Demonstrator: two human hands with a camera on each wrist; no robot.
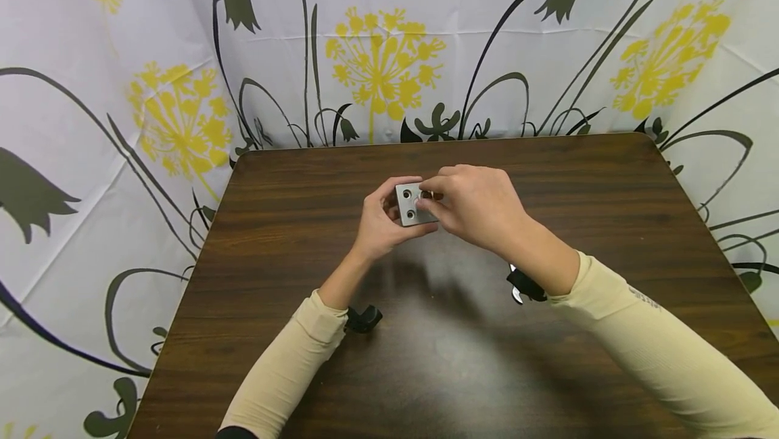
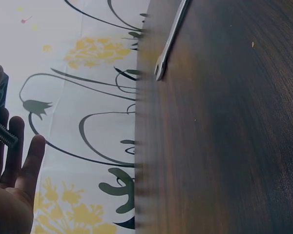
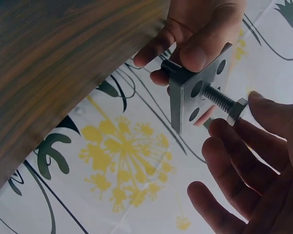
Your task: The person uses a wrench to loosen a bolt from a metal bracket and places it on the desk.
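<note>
A grey metal plate (image 1: pixel 404 204) with several holes stands tilted in front of me, gripped at its edges by my left hand (image 1: pixel 379 224). My right hand (image 1: pixel 477 203) is at the plate's face. In the right wrist view, a hex bolt (image 3: pixel 219 99) sticks out of the middle of the plate (image 3: pixel 187 103), its head (image 3: pixel 238 111) pinched between thumb and index finger of the right hand. The left thumb presses on the plate near its upper edge. Beyond the plate's far side a threaded end (image 3: pixel 171 67) juts out, also visible in the left wrist view.
An open-end wrench (image 2: pixel 170 43) lies on the dark wooden table (image 1: pixel 292 222). A white curtain with yellow and grey flowers (image 1: pixel 383 60) hangs behind the table's far edge. Both wrists wear black camera mounts (image 1: pixel 363 319).
</note>
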